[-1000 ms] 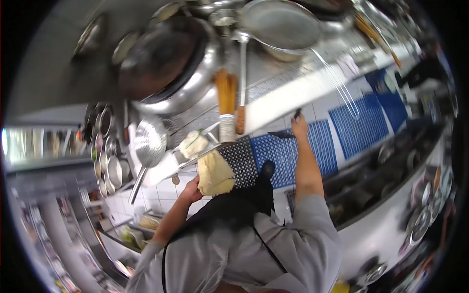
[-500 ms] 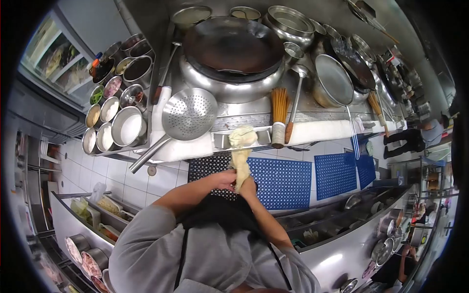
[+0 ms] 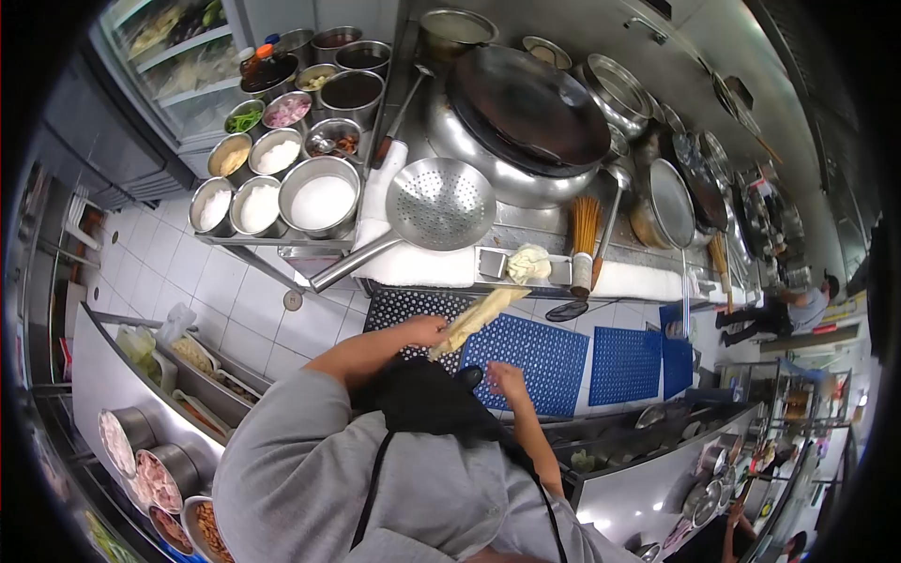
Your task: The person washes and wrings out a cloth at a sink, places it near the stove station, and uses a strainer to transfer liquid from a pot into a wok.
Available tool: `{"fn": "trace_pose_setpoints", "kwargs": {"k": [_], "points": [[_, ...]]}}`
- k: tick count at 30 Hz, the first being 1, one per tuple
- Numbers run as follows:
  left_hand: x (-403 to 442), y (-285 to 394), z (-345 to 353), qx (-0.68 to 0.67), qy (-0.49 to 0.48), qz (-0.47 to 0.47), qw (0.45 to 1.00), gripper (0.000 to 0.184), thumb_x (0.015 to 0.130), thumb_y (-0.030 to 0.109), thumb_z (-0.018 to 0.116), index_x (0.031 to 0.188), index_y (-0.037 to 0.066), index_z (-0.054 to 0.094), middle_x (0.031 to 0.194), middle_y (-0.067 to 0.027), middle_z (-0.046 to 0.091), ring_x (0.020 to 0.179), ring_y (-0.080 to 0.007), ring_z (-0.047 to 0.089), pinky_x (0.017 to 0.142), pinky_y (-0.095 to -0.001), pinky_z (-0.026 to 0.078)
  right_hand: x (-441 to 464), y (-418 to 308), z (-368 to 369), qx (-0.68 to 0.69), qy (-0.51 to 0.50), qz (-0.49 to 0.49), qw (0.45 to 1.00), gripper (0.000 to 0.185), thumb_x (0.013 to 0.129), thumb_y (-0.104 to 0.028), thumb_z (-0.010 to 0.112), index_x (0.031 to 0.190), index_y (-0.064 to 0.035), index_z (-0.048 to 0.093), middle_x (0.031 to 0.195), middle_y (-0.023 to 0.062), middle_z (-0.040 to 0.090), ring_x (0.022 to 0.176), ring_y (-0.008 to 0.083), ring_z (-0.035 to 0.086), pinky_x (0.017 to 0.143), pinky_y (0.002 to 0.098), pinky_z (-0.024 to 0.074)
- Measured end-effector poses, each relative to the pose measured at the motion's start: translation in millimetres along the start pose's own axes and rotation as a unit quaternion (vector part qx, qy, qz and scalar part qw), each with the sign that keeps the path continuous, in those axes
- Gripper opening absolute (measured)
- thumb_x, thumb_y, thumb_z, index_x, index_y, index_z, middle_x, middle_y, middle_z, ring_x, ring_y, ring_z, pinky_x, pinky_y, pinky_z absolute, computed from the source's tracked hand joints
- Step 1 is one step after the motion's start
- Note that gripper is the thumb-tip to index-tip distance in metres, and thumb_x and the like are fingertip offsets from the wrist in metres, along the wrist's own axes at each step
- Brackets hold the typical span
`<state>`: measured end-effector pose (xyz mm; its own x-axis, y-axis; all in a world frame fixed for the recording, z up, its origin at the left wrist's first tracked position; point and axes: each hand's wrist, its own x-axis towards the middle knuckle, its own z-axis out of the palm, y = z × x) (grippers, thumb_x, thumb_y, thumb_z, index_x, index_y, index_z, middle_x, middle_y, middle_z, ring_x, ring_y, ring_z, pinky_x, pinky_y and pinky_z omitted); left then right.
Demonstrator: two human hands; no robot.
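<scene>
My left hand (image 3: 424, 330) is closed around a long, pale yellow cloth (image 3: 479, 319), which slants up and to the right above the floor mats. Just past its upper end, a crumpled pale cloth bundle (image 3: 528, 265) rests at the stove's front ledge; whether the two are one piece I cannot tell. Apart from the cloth, my right hand (image 3: 508, 381) is lower and to the right, its fingers loosely bent with nothing visible in them. Closest on the stove are a perforated strainer (image 3: 441, 204) lying over a white towel (image 3: 422, 269) and a bamboo brush (image 3: 584, 244).
A large dark wok (image 3: 530, 108) sits on the burner behind. Metal pots of seasonings, such as white powder (image 3: 322, 202), crowd the left stand. Blue perforated mats (image 3: 535, 361) cover part of the tiled floor. Another person (image 3: 798, 305) stands far right.
My right hand has let go of the cloth and moved right. My left hand still grips the cloth, which now tilts rightward. The camera view has turned, shifting the stove rightward.
</scene>
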<state>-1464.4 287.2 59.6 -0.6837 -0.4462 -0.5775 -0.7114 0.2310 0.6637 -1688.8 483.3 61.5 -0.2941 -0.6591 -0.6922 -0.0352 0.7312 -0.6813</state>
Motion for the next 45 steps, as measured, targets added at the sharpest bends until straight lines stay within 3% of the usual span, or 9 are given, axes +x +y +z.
{"fn": "trace_pose_setpoints", "kwargs": {"k": [2, 3, 4, 12, 20, 24, 32, 36, 45], "points": [[-6, -91, 18, 0.099, 0.048, 0.027, 0.994, 0.043, 0.081, 0.043, 0.056, 0.107, 0.008, 0.063, 0.099, -0.0169, 0.067, 0.095, -0.0342, 0.063, 0.082, -0.0448, 0.050, 35, 124, -27, -0.339, 0.046, -0.120, 0.932, 0.028, 0.089, -0.029, 0.058, 0.098, -0.0039, 0.067, 0.075, 0.0062, 0.066, 0.057, 0.0189, 0.060, 0.049, 0.0346, 0.0473], [-6, -146, 26, 0.129, 0.010, -0.002, 0.992, 0.041, 0.080, 0.038, 0.057, 0.107, 0.007, 0.063, 0.104, -0.0176, 0.065, 0.100, -0.0353, 0.062, 0.085, -0.0458, 0.049, 17, 158, -36, -0.481, 0.051, -0.266, 0.834, 0.033, 0.083, -0.035, 0.054, 0.090, -0.0066, 0.069, 0.083, 0.0155, 0.068, 0.083, 0.0362, 0.065, 0.071, 0.0449, 0.0505], [-27, -184, 31, 0.152, 0.038, -0.068, 0.985, 0.041, 0.080, 0.034, 0.058, 0.106, 0.003, 0.062, 0.110, -0.0196, 0.063, 0.105, -0.0346, 0.060, 0.089, -0.0447, 0.048, 18, 199, -39, -0.619, -0.010, -0.197, 0.760, 0.033, 0.084, -0.034, 0.051, 0.090, -0.0064, 0.069, 0.087, 0.0158, 0.068, 0.086, 0.0338, 0.066, 0.073, 0.0444, 0.0503], [-211, -284, 49, -0.045, 0.170, -0.443, 0.879, 0.036, 0.076, 0.024, 0.062, 0.101, -0.002, 0.065, 0.106, -0.0247, 0.063, 0.104, -0.0383, 0.060, 0.090, -0.0440, 0.049, -36, 240, -29, -0.433, -0.050, -0.035, 0.899, 0.026, 0.084, -0.029, 0.052, 0.086, -0.0089, 0.067, 0.084, 0.0135, 0.066, 0.079, 0.0327, 0.064, 0.068, 0.0441, 0.0487], [-129, -241, 55, -0.079, 0.217, -0.192, 0.954, 0.031, 0.072, 0.028, 0.062, 0.080, -0.001, 0.066, 0.093, -0.0220, 0.066, 0.090, -0.0390, 0.062, 0.080, -0.0461, 0.049, 28, 148, -32, -0.518, -0.032, -0.316, 0.794, 0.016, 0.083, -0.020, 0.054, 0.085, -0.0101, 0.066, 0.083, 0.0107, 0.066, 0.073, 0.0306, 0.064, 0.064, 0.0432, 0.0489], [-91, -189, 36, -0.132, 0.227, -0.073, 0.962, 0.038, 0.074, 0.035, 0.065, 0.100, 0.007, 0.067, 0.104, -0.0175, 0.065, 0.099, -0.0336, 0.061, 0.088, -0.0388, 0.048, 40, 40, 2, -0.162, 0.054, -0.038, 0.985, 0.020, 0.088, -0.018, 0.057, 0.100, -0.0040, 0.066, 0.071, 0.0062, 0.065, 0.060, 0.0135, 0.061, 0.052, 0.0295, 0.0486], [-105, -206, 45, -0.094, 0.228, -0.123, 0.961, 0.033, 0.073, 0.033, 0.063, 0.093, 0.007, 0.069, 0.098, -0.0188, 0.067, 0.095, -0.0338, 0.063, 0.085, -0.0406, 0.050, 13, 37, 35, -0.166, 0.012, -0.037, 0.985, 0.022, 0.088, -0.021, 0.060, 0.095, -0.0017, 0.068, 0.067, 0.0070, 0.066, 0.056, 0.0149, 0.061, 0.052, 0.0317, 0.0467], [-139, -246, 56, -0.067, 0.135, -0.270, 0.951, 0.031, 0.073, 0.027, 0.062, 0.090, 0.003, 0.069, 0.098, -0.0218, 0.066, 0.096, -0.0357, 0.063, 0.085, -0.0433, 0.050, 56, 241, 1, -0.396, 0.025, -0.241, 0.886, 0.031, 0.087, -0.032, 0.055, 0.083, -0.0038, 0.068, 0.074, 0.0161, 0.066, 0.072, 0.0324, 0.067, 0.064, 0.0418, 0.0496], [-146, -264, 40, -0.056, 0.158, -0.268, 0.949, 0.031, 0.073, 0.028, 0.061, 0.090, 0.003, 0.069, 0.100, -0.0204, 0.066, 0.097, -0.0365, 0.062, 0.086, -0.0437, 0.050, -3, 228, -5, -0.348, -0.015, -0.115, 0.930, 0.030, 0.086, -0.032, 0.055, 0.085, -0.0059, 0.069, 0.077, 0.0175, 0.067, 0.075, 0.0354, 0.066, 0.067, 0.0419, 0.0502]]}}
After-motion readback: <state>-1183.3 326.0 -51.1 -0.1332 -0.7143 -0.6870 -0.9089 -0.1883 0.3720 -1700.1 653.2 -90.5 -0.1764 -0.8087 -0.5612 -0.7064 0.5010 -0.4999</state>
